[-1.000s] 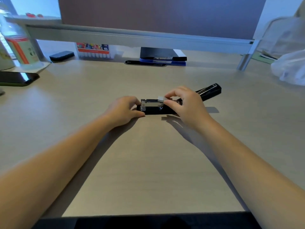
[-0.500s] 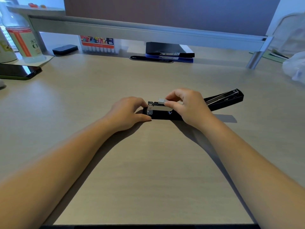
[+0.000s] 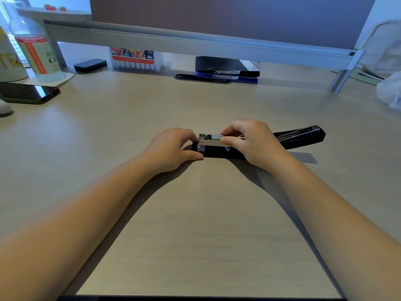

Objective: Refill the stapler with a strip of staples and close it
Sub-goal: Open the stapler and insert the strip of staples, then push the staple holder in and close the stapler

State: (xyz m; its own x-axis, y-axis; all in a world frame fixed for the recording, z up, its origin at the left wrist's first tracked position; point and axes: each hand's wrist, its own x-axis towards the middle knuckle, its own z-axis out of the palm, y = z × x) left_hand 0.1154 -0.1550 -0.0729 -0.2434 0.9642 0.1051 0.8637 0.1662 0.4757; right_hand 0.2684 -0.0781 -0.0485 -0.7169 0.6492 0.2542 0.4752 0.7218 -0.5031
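Note:
A black stapler (image 3: 217, 153) lies opened flat on the wooden desk, its lid (image 3: 301, 136) swung back to the right and its metal magazine (image 3: 209, 142) facing up. My left hand (image 3: 171, 148) grips the stapler's left end, thumb against the base. My right hand (image 3: 253, 142) pinches a silver strip of staples (image 3: 216, 136) between thumb and forefinger, and the strip rests on top of the magazine channel. My right palm hides the stapler's hinge.
A dark phone (image 3: 28, 94) lies at the far left beside a clear bottle (image 3: 32, 44). At the back, under a metal shelf (image 3: 195, 43), stand a marker box (image 3: 134, 58), a small black case (image 3: 90, 65) and stacked black and blue folders (image 3: 227, 69). A white bag (image 3: 389, 92) is at the right.
The view has shifted slightly. My right hand has lowered the staple strip closer onto the magazine. My left hand keeps its hold on the stapler's end.

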